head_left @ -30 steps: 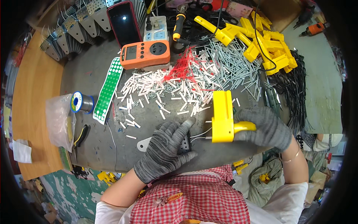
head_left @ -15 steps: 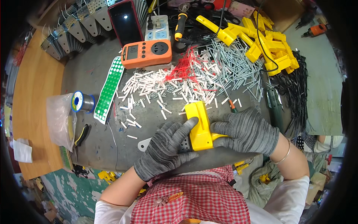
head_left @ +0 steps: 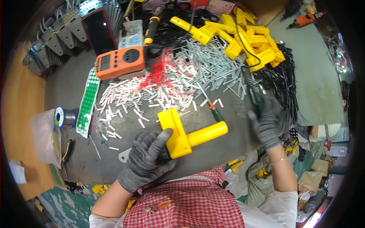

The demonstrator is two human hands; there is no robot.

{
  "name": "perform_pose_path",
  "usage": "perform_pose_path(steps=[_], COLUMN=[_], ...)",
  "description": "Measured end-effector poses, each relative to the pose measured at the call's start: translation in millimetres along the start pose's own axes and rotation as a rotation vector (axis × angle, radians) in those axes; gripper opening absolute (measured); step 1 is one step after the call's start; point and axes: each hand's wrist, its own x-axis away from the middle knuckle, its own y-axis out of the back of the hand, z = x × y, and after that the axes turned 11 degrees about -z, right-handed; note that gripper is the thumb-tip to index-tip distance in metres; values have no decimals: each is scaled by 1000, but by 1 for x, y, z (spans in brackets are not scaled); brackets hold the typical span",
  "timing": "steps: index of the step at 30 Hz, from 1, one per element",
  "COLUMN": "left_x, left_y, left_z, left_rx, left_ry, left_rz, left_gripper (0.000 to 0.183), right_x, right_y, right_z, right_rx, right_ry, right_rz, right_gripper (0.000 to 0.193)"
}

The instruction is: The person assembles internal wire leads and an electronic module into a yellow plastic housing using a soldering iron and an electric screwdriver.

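Observation:
My left hand [head_left: 146, 159], in a grey striped knitted glove, grips a yellow plastic housing with a round handle [head_left: 175, 133] near the table's front edge. Its thumb presses on the housing's top. The handle sticks out to the right. Under my left hand, the rounded end of a perforated metal plate [head_left: 124, 155] shows; the rest is mostly hidden. My gloved right hand [head_left: 268, 121] is at the dark green tool [head_left: 257, 95] on the right, thumb apart from the fingers. The hand is somewhat blurred, and whether it touches the tool is unclear.
A green-handled screwdriver [head_left: 215, 111] lies between my hands. Beyond are white sleeves [head_left: 129, 93], red wires [head_left: 157, 72], long screws [head_left: 216, 64], and yellow housings [head_left: 258, 41]. An orange meter [head_left: 119, 62], solder spool [head_left: 64, 117] and pliers [head_left: 67, 151] are left; black cables [head_left: 283, 81] right.
My right hand has let go of the yellow handle and moved right to the green tool, leaving the handle fully visible. My left hand keeps its hold. The whole view has shifted and tilted.

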Motion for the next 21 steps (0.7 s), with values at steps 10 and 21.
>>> perform_pose_path(steps=[10,21], left_x=[2,7], left_y=[1,3], left_z=[-2,4], left_rx=[-8,2], left_ry=[69,61], left_rz=[94,32], left_gripper=[88,85], right_x=[4,-28], right_y=[28,3], right_z=[3,109], right_rx=[-1197,-2367], right_ry=[-869,-1183], right_rz=[441,180], right_gripper=[54,19])
